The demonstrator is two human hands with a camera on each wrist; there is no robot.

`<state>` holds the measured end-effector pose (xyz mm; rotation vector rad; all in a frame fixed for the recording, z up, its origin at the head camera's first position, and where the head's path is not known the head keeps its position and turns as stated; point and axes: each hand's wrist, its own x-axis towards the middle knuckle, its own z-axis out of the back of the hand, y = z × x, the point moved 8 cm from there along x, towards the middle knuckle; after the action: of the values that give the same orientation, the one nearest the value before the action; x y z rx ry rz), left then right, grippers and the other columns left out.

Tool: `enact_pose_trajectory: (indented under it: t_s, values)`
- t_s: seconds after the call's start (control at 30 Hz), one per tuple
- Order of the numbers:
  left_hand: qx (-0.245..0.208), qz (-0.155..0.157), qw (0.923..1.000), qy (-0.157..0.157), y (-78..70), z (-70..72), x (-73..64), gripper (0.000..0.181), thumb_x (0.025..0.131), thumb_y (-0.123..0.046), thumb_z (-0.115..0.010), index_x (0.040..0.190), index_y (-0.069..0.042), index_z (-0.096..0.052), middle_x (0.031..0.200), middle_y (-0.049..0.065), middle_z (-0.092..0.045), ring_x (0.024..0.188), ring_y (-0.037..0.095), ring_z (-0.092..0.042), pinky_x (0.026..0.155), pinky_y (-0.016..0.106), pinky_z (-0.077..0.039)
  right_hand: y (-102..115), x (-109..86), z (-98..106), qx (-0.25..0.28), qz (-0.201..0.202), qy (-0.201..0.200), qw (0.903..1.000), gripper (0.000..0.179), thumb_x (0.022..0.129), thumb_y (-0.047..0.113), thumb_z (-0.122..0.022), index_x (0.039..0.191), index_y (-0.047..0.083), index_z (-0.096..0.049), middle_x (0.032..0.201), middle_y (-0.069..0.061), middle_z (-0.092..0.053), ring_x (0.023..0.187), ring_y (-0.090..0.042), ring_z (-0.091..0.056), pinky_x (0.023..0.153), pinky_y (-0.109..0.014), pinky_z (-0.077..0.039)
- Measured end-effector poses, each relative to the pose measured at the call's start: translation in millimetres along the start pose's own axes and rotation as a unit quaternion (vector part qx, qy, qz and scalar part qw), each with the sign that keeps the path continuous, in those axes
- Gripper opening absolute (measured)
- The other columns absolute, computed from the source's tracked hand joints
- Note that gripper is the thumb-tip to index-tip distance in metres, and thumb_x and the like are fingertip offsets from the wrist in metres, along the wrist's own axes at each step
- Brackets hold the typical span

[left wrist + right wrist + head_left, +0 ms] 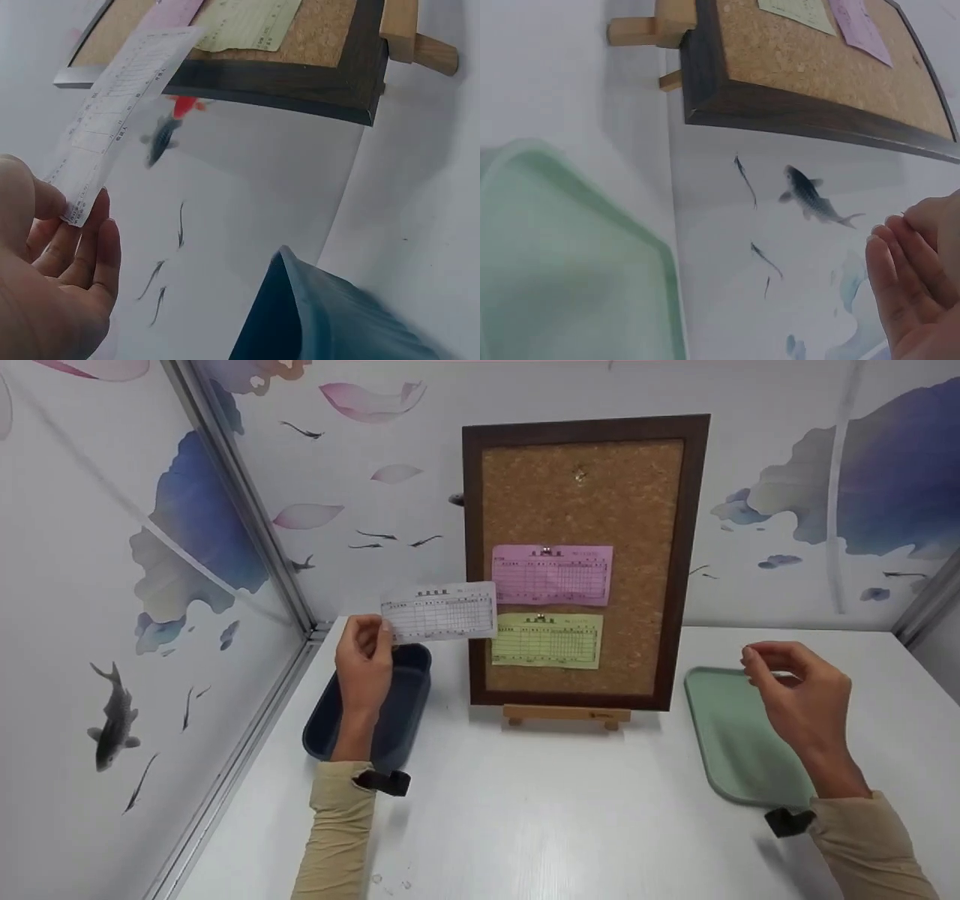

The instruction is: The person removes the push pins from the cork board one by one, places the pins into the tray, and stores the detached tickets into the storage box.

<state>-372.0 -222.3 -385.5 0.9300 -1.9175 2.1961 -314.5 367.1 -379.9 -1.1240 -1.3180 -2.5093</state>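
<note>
My left hand pinches a white printed slip by its left end between thumb and fingers. The slip is held up in front of the framed corkboard, overlapping its left edge. A pink slip and a yellow-green slip hang on the cork, each with a small metal fastener at its top. My right hand is raised over the green tray, thumb and index tips together. A tiny pointed thing shows at those fingertips, mostly hidden; it looks like a pin.
A dark blue bin stands under my left hand. The board leans on a wooden stand on the white table. Another small metal fastener sits high on the cork. Printed panels enclose the back and left.
</note>
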Motion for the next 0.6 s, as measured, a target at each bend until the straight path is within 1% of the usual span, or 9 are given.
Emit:
enact_pose_trajectory:
  t_s: [0.07, 0.17, 0.3, 0.37, 0.5, 0.53, 0.6]
  values:
    - [0.004, 0.009, 0.9999, -0.003, 6.9, 3.2, 0.5, 0.019, 0.111, -0.018, -0.062, 0.123, -0.003, -0.065, 0.114, 0.012, -0.075, 0.098, 0.019, -0.071, 0.089, 0.042, -0.061, -10, -2.1, 0, -0.004, -0.013, 0.011, 0.9998, 0.014, 0.1, 0.015, -0.079, 0.111, 0.008, -0.082, 0.093, 0.024, -0.075, 0.078, 0.011, -0.07, 0.074, -0.003, -0.052]
    - [0.009, 0.026, 0.9995, -0.014, 17.3, 11.1, 0.9, 0.018, 0.111, -0.016, -0.062, 0.123, -0.002, -0.063, 0.112, 0.012, -0.072, 0.097, 0.02, -0.07, 0.089, 0.042, -0.06, -21, -2.2, -3, -0.022, -0.025, 0.043, 0.9985, 0.017, 0.101, 0.02, -0.078, 0.112, 0.008, -0.081, 0.092, 0.019, -0.076, 0.078, 0.012, -0.069, 0.073, -0.004, -0.052]
    - [0.023, 0.047, 0.9984, -0.023, 28.8, 19.6, 0.7, 0.02, 0.112, -0.016, -0.06, 0.125, -0.001, -0.062, 0.116, 0.014, -0.069, 0.104, 0.019, -0.068, 0.088, 0.027, -0.057, -34, -3.6, -8, -0.056, -0.031, 0.102, 0.9927, 0.021, 0.103, 0.025, -0.077, 0.115, 0.008, -0.08, 0.092, 0.004, -0.081, 0.075, 0.012, -0.067, 0.068, -0.006, -0.05]
    - [0.025, 0.054, 0.9979, -0.025, 32.0, 22.3, 0.7, 0.021, 0.112, -0.015, -0.059, 0.126, -0.001, -0.063, 0.117, 0.015, -0.067, 0.108, 0.02, -0.068, 0.087, 0.022, -0.054, -41, -5.5, -9, -0.073, -0.034, 0.128, 0.9884, 0.023, 0.103, 0.027, -0.076, 0.116, 0.008, -0.08, 0.093, 0.0, -0.081, 0.075, 0.012, -0.067, 0.066, -0.009, -0.051]
    - [0.042, 0.067, 0.9963, -0.034, 35.2, 26.4, 1.0, 0.023, 0.112, -0.016, -0.057, 0.128, -0.001, -0.065, 0.121, 0.015, -0.066, 0.11, 0.021, -0.065, 0.085, 0.021, -0.049, -55, -9.2, -7, -0.088, -0.047, 0.156, 0.9827, 0.027, 0.104, 0.031, -0.075, 0.118, 0.007, -0.078, 0.095, -0.01, -0.082, 0.076, 0.01, -0.067, 0.064, -0.012, -0.051]
    - [0.049, 0.07, 0.9956, -0.037, 35.6, 27.4, 0.9, 0.023, 0.112, -0.015, -0.057, 0.128, -0.001, -0.066, 0.122, 0.015, -0.065, 0.108, 0.02, -0.064, 0.083, 0.02, -0.049, -58, -10.0, -7, -0.091, -0.049, 0.158, 0.982, 0.028, 0.105, 0.032, -0.074, 0.117, 0.007, -0.078, 0.096, -0.011, -0.082, 0.076, 0.009, -0.068, 0.064, -0.012, -0.051]
    - [0.065, 0.078, 0.9939, -0.043, 36.9, 28.8, 0.4, 0.024, 0.112, -0.016, -0.056, 0.129, -0.002, -0.066, 0.125, 0.014, -0.064, 0.1, 0.019, -0.063, 0.08, 0.02, -0.048, -62, -11.2, -6, -0.089, -0.05, 0.16, 0.9817, 0.028, 0.104, 0.03, -0.075, 0.117, 0.006, -0.078, 0.098, -0.017, -0.082, 0.076, 0.008, -0.069, 0.063, -0.012, -0.051]
